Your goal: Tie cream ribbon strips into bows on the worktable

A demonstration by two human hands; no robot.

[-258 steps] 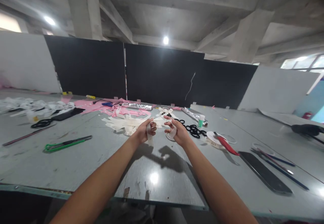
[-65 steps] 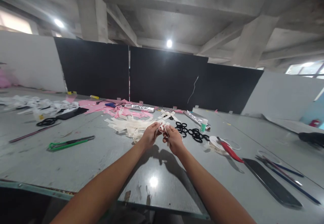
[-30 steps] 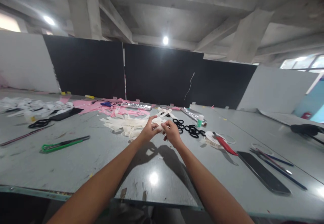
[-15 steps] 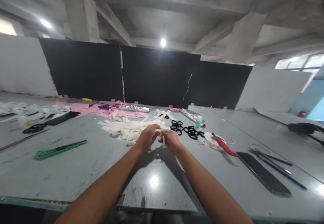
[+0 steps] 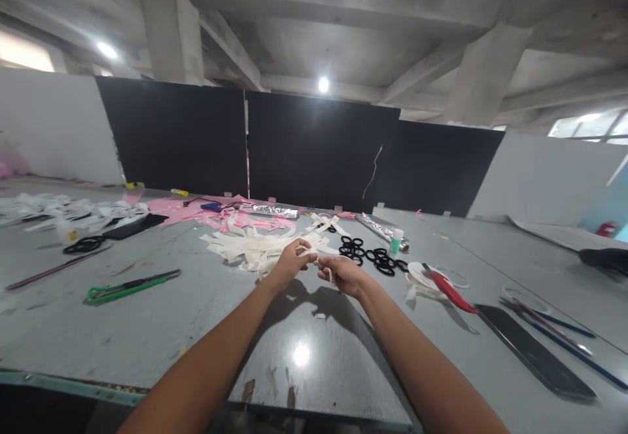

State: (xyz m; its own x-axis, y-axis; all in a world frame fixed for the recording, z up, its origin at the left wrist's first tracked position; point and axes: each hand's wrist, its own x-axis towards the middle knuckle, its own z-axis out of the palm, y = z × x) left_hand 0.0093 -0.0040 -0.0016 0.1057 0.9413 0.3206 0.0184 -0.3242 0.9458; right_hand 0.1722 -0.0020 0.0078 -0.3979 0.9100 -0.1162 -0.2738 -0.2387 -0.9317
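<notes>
Over the middle of the table, both hands meet at a cream ribbon [image 5: 331,279], whose short end hangs below the right fingers. My right hand [image 5: 346,274] is closed in a pinch on it. My left hand [image 5: 290,265] has its thumb and fingertips together at the same ribbon, close to the right fingertips; the part between them is small and blurred. Just behind the left hand lies a pile of cream ribbon strips [image 5: 240,245]. Black rings [image 5: 384,265] lie in a heap beyond the right hand, and a ribbon roll [image 5: 417,273] rests farther right.
A green utility knife [image 5: 131,289] lies at left. To the right are a red-handled tool [image 5: 456,295], a dark flat slab [image 5: 534,349] and thin blue-handled tools [image 5: 564,332]. A green-and-white bottle [image 5: 396,243] stands behind the rings. Pink scraps [image 5: 167,211] lie by the black panels.
My hands have drawn slightly apart, the right one shifting rightward with the ribbon end. The whole view has turned a little to the left.
</notes>
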